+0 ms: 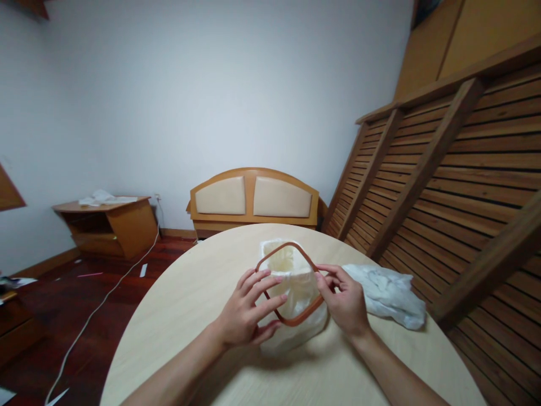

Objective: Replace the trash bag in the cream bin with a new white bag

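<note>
A small bin lined with a white plastic bag (pixel 291 276) stands on the round light-wood table (pixel 190 293). An orange-brown rim ring (pixel 287 251) sits tilted over the bin's top. My left hand (pixel 249 310) curls its fingers around the ring's near left side. On the ring's right side, my right hand (pixel 344 299) pinches the ring and the bag edge. The bag's sides bulge out below the ring.
A crumpled white plastic bag (pixel 389 293) lies on the table right of the bin. A slatted wooden bed frame (pixel 443 186) leans on the right. A headboard (pixel 253 197) stands against the far wall, a low wooden cabinet (pixel 110 223) at left, a white cable (pixel 105 299) on the floor.
</note>
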Available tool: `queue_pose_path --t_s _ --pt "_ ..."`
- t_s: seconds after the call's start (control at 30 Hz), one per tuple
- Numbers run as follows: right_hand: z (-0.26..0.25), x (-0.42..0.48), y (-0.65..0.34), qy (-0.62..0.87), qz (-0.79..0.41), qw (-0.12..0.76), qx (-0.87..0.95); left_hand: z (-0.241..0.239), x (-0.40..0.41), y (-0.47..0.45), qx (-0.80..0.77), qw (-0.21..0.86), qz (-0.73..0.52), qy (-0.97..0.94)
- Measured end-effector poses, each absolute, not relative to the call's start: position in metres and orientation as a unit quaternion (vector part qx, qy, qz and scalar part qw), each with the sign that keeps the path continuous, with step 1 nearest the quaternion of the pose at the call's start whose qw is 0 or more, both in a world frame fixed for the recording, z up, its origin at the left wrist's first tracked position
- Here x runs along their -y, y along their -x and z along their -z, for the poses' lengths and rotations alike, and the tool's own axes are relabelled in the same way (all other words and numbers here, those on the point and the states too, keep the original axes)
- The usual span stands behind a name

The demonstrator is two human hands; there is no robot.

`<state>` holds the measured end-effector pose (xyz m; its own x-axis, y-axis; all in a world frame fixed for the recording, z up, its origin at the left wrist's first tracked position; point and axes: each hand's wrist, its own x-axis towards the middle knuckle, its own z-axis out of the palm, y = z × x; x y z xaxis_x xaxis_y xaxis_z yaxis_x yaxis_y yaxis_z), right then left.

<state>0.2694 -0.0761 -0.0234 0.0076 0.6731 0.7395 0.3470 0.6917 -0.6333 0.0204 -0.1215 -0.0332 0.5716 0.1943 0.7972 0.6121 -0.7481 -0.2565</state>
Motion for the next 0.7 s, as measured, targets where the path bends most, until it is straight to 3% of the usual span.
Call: queue_pose_path --t_s 0.2,0.4,0.5,0.7 --pt "0.024 0.083 -0.265 0.368 -0.134 0.613 0.686 0.038 0.121 -0.029 0.222 0.267 0.411 0.843" --pt "0.037 0.071 -0.269 0.355 -0.116 0.626 0.684 0.036 0.119 -0.03 0.269 0.195 0.485 0.809" --pt "0.042 0.063 -0.27 0.332 -0.06 0.583 0.739 0.035 0.116 -0.027 0.307 0.155 0.525 0.779" --pt "0.047 0.064 -0.263 0.317 -0.084 0.543 0.773 0.039 0.112 -0.023 0.339 0.113 0.538 0.764"
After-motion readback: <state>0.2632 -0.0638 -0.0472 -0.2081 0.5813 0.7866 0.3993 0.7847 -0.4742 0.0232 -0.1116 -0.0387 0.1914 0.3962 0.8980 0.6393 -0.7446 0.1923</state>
